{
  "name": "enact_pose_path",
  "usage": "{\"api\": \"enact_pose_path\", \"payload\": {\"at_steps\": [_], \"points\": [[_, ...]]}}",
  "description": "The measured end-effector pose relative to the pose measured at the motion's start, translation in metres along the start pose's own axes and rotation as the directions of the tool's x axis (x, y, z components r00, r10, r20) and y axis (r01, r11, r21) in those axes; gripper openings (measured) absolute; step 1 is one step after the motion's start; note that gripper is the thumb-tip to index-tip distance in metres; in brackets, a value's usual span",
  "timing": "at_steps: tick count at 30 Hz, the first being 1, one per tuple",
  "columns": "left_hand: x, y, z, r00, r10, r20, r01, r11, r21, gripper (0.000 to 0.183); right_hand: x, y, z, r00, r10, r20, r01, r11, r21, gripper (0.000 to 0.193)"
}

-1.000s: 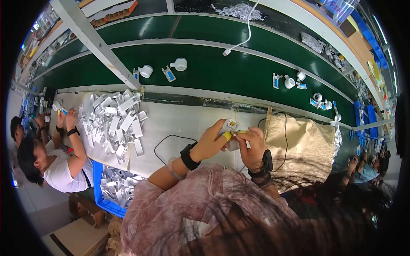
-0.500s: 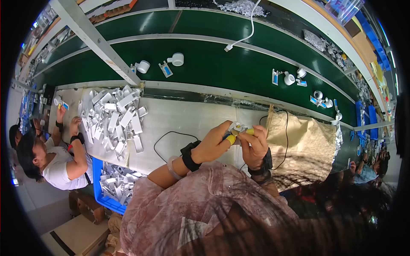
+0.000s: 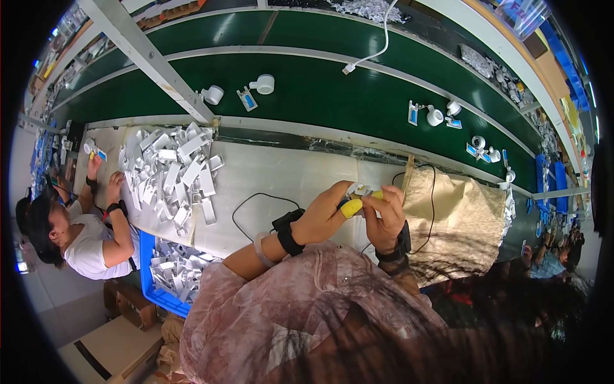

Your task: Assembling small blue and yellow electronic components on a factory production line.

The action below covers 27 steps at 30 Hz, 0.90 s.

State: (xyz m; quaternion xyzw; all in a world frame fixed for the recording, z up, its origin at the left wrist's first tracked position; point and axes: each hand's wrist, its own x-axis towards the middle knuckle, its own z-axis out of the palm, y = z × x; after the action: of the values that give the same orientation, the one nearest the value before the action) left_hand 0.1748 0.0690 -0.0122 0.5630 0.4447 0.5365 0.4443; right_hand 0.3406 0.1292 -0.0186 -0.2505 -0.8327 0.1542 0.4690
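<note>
Both my hands meet over the right middle of the worktop, around a small white and silver part (image 3: pixel 359 190). My left hand (image 3: pixel 322 216) is closed on it from the left. A yellow cover (image 3: pixel 350 208) wraps that thumb. From the right, my right hand (image 3: pixel 384 219) pinches at the same part; yellow also shows at one of its fingertips. Fingers hide most of the part, so its exact kind cannot be made out. Far to the left of my hands lies a heap of white and silver plastic housings (image 3: pixel 173 169).
A blue crate (image 3: pixel 148 281) of similar pieces stands below the heap. A brown paper sheet (image 3: pixel 457 211) and a black cable (image 3: pixel 246 201) lie on the worktop. Beyond runs a green conveyor belt (image 3: pixel 332 89) with white round-headed units (image 3: pixel 264 84). A white cable (image 3: pixel 384 38) dangles above. A co-worker (image 3: pixel 96 240) sits left.
My right fingers have shifted slightly on the part, and more of the yellow thumb cover shows. Both hands stay together in nearly the same place. The whole view has moved a little.
</note>
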Motion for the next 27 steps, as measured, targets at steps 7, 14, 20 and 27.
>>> {"api": "enact_pose_path", "payload": {"at_steps": [7,14,20,27], "points": [[0.004,-0.017,0.004,0.984,0.134,-0.115,-0.123,0.988,0.097,0.014,0.003,0.0,0.007,0.999,0.044,-0.028,-0.044,0.999,0.004,0.024],[0.027,-0.038,-0.022,0.993,-0.119,0.011,0.117,0.986,0.123,0.009,0.025,0.016,0.009,0.996,0.06,0.072,-0.055,0.996,-0.07,0.021],[0.096,-0.083,-0.058,0.976,-0.215,-0.025,0.213,0.975,-0.066,0.029,0.086,0.105,-0.047,0.883,0.294,0.366,-0.175,0.929,-0.325,0.021],[0.186,-0.171,-0.116,0.973,-0.069,-0.221,0.081,0.995,0.049,0.03,0.122,0.309,-0.06,0.867,0.393,0.307,-0.131,0.774,-0.62,0.022]]}}
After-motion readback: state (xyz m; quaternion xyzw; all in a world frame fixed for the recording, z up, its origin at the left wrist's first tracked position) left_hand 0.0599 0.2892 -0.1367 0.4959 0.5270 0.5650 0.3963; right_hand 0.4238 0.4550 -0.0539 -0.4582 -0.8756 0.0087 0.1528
